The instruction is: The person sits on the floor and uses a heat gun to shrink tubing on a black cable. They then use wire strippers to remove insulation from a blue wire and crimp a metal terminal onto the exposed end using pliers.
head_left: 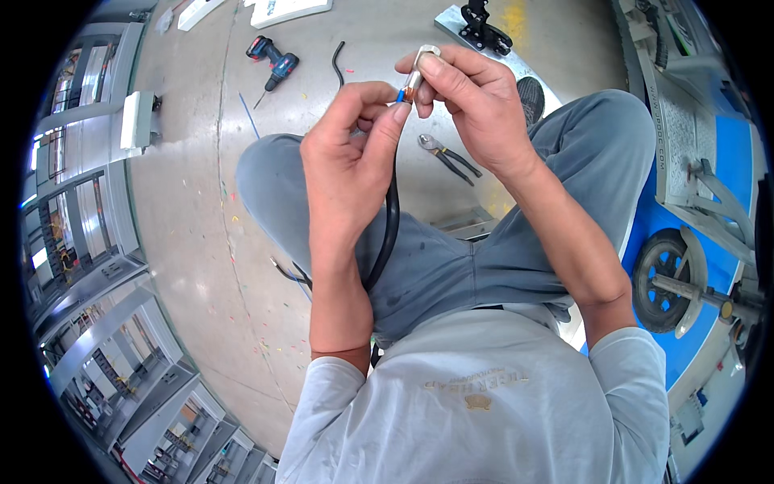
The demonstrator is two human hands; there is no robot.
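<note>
My left hand (347, 165) pinches the end of a thick black cable (393, 214) between thumb and forefinger. The cable hangs down past my wrist toward my lap. A blue band (400, 96) and bare copper strands (408, 94) show at its tip. In my right hand (488, 101), thumb and fingers are closed on a silver metal cable lug (427, 52), its barrel at the copper. How deep the strands sit inside the barrel is hidden. Below the hands, cable cutters (439, 150) with dark handles lie on the floor between my knees.
A cordless drill (276, 66) and a short black cable piece (337, 60) lie on the floor ahead. A metal plate (524, 68) carries a black clamp-like tool (484, 31). Metal cabinet frames (89, 218) line the left; a wheeled cart's wheel (661, 280) stands at right.
</note>
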